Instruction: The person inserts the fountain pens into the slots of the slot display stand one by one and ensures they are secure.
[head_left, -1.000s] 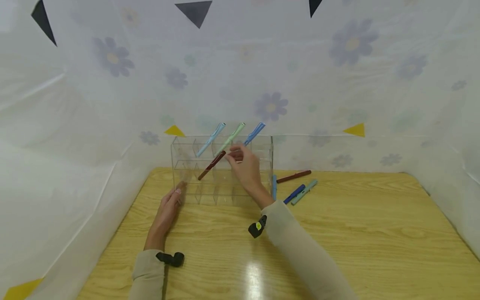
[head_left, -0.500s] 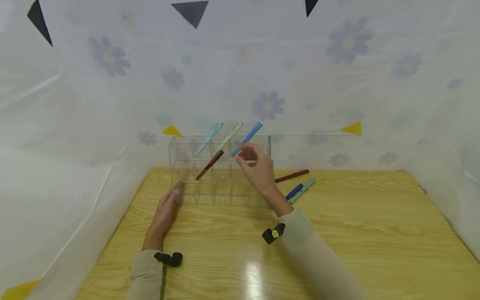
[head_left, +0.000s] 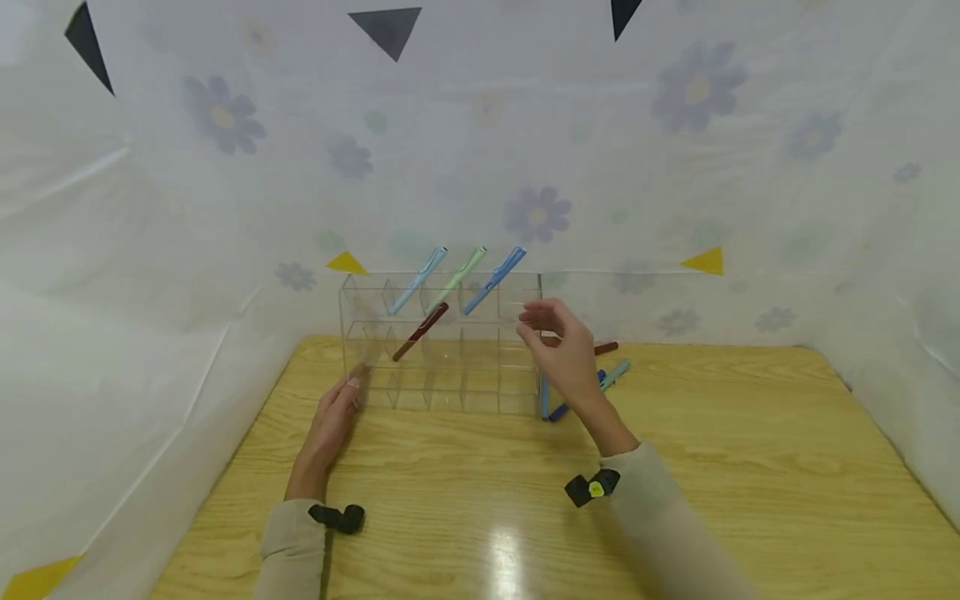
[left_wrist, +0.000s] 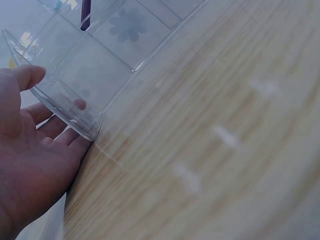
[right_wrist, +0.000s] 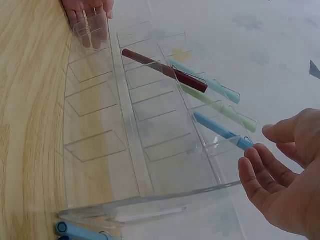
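A clear display stand [head_left: 480, 379] with tiered compartments stands near the back of the table. My left hand [head_left: 335, 417] holds its left side edge, thumb at the front edge and fingers along the side wall [left_wrist: 65, 112]. A light blue pen [head_left: 418, 280], a pale green pen [head_left: 459, 277] and a blue pen [head_left: 495, 280] lean in the top tier. A dark red pen [head_left: 421, 332] leans in the middle tier. My right hand [head_left: 562, 354] hovers by the stand's right end, fingers loosely bent, holding nothing.
Right of the stand lie several pens: another dark red one [head_left: 607, 347], a grey-green one [head_left: 618, 372], a dark blue one [head_left: 558, 412] and a light blue one [head_left: 545, 400], some partly behind my right hand. A patterned white sheet [head_left: 450, 167] hangs behind the wooden table [head_left: 420, 500].
My right hand has moved right, away from the dark red pen in the middle tier, to the stand's right end. My left hand has stayed at the left edge.
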